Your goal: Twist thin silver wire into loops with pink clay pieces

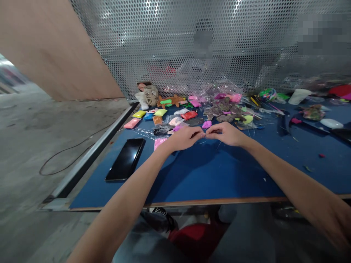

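Observation:
My left hand (186,138) and my right hand (226,134) meet fingertip to fingertip above the blue table (197,175). Thumb and forefinger are pinched together on each. Whatever lies between the fingertips is too small to make out; a thin wire-like line (203,141) shows just below them. Right behind the fingertips sits a purple lump of clay (206,124). A pink packet (159,143) lies beside my left wrist, partly covered by it.
A black phone (126,159) lies at the left. Coloured clay packets, such as a red one (189,115), and a brown clay figure (171,101) are spread along the back. A perforated metal panel (175,47) rises behind. White cups (299,96) stand at both sides.

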A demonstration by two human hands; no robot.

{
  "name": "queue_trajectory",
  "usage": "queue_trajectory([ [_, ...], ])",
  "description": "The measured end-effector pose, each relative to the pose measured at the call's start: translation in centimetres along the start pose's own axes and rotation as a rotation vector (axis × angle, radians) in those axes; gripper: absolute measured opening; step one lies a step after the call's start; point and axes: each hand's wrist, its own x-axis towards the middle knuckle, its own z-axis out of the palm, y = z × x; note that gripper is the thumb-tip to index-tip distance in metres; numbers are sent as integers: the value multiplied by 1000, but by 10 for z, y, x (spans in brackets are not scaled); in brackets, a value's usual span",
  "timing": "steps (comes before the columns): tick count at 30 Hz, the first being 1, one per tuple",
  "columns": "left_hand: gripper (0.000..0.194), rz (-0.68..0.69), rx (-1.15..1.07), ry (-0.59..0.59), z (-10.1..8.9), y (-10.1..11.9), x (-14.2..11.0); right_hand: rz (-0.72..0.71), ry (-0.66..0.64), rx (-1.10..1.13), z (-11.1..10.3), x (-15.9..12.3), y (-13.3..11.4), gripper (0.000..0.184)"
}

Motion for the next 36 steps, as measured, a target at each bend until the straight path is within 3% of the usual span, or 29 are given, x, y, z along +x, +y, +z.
queue_trajectory([
  [6, 31, -7, -53, -51, 9, -13, 2, -13, -13, -188, -6, 0, 10, 13],
  [17, 31, 1, -53, -56, 17, -12, 3, -98, 79, -187, -5, -5, -6, 13],
  [29, 30, -11, -47, -108, 20, -12, 5, -82, -55, -275, -8, -3, -1, 12],
  [36, 32, -72, -168, -121, 3, -8, 2, -119, -33, -504, -15, -7, -7, 6],
])
